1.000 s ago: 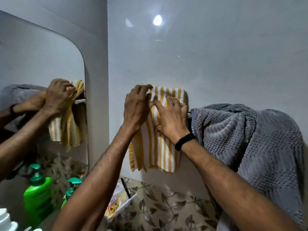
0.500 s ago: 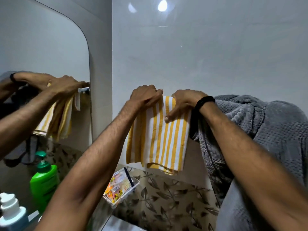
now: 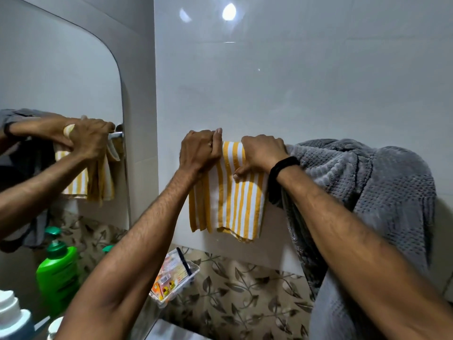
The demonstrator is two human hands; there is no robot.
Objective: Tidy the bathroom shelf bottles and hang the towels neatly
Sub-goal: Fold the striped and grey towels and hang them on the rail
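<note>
We count two towels and two hands. The striped towel (image 3: pixel 235 200) hangs beneath both hands, its long axis and yellow stripes running straight down, its bottom edge pointing at the floor. Our left hand (image 3: pixel 199 153) curls its fingers over the towel's top left corner. Our right hand (image 3: pixel 261 153) pinches the top right, thumb in front. The grey towel (image 3: pixel 367 180) drapes just outside the right wrist.

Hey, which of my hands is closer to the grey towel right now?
Right. The right hand grips the striped towel directly beside the grey towel; the left hand grips the striped towel's other end, farther from it.
</note>
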